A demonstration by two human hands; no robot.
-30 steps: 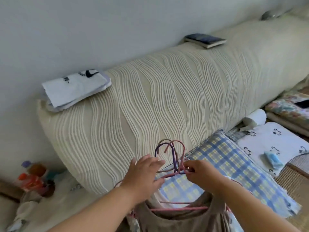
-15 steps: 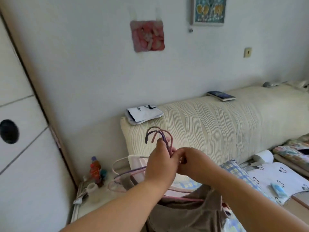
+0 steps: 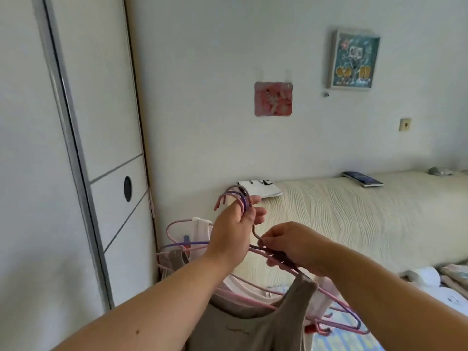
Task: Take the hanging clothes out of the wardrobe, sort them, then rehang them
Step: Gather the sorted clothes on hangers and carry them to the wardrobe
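Observation:
My left hand (image 3: pixel 234 231) grips the necks of several pink and purple wire hangers, whose hooks (image 3: pixel 231 197) stick up above my fingers. My right hand (image 3: pixel 291 245) pinches the bunched hanger necks just below and to the right. A taupe tank top (image 3: pixel 243 325) hangs from the front hanger at the bottom centre. Pale and white garments (image 3: pixel 201 230) hang on the hangers behind it. The white wardrobe (image 3: pixel 101 148) with its sliding door and round black handle stands at the left.
A cream ribbed headboard (image 3: pixel 354 219) runs along the wall at the right, with a folded white paper (image 3: pixel 260 190) and a dark book (image 3: pixel 362 179) on top. Two pictures hang on the wall. Bedding lies at the bottom right.
The view has swung up and left from the headboard toward the wardrobe. Both hands have lifted the bundle of hangers and clothes higher, still holding it at the necks.

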